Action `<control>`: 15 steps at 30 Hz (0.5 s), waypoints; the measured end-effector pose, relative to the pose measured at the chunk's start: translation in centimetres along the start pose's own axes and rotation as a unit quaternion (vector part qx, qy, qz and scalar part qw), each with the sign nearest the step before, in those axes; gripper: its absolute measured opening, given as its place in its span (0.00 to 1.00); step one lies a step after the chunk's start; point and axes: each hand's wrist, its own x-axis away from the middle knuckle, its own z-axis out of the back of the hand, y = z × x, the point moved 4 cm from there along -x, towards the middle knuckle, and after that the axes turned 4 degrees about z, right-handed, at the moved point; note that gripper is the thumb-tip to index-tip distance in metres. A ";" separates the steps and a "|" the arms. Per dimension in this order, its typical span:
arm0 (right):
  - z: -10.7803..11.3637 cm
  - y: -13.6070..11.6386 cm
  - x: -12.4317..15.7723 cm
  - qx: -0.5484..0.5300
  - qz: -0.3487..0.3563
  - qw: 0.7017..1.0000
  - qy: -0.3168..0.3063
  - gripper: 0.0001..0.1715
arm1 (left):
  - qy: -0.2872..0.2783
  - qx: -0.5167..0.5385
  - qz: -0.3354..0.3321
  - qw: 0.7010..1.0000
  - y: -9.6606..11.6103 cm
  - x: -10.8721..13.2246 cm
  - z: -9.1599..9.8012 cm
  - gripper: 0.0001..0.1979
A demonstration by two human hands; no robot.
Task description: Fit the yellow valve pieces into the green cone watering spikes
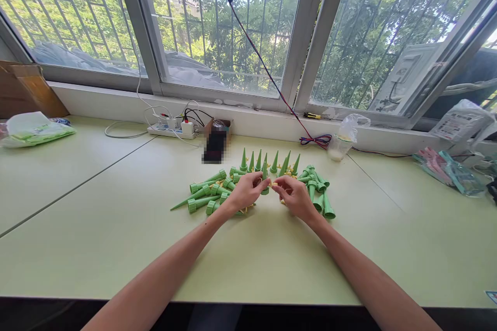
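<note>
My left hand (248, 189) is closed around a green cone-shaped spike (265, 170) that points upward. Close beside it, the fingertips of my right hand (293, 195) pinch a small yellow piece (274, 184) against the spike's side. Behind my hands several green spikes (275, 162) stand upright in a row, with small yellow pieces (285, 168) among them. More green spikes with ribbed caps (200, 204) lie in a pile to the left. On the right lies another group of green spikes (328, 207), some with their wide ends toward me.
A power strip (171, 130) with cables and a small box (225, 126) sit by the window wall. A plastic cup in a bag (341, 145) stands behind on the right. Packets lie at the far left (39, 129) and far right (452, 170).
</note>
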 end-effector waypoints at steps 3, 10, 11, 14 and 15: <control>0.0 -0.1 0.0 0.010 0.005 1.000 -0.005 0.12 | 0.001 -0.005 0.000 1.000 0.1 0.0 0.0 0.21; 0.1 -0.3 0.0 0.035 0.006 0.999 -0.015 0.17 | -0.002 -0.015 -0.002 1.000 0.2 0.1 -0.1 0.21; 0.1 -0.3 0.0 0.041 0.006 0.999 -0.016 0.18 | -0.004 -0.014 -0.001 1.000 0.1 0.1 -0.1 0.21; 0.1 -0.3 0.0 0.056 0.007 0.998 -0.020 0.20 | -0.007 -0.011 0.001 1.000 0.2 0.2 -0.2 0.20; 0.1 -0.3 0.0 0.060 0.007 0.998 -0.021 0.21 | -0.006 -0.010 0.002 1.000 0.2 0.2 -0.2 0.20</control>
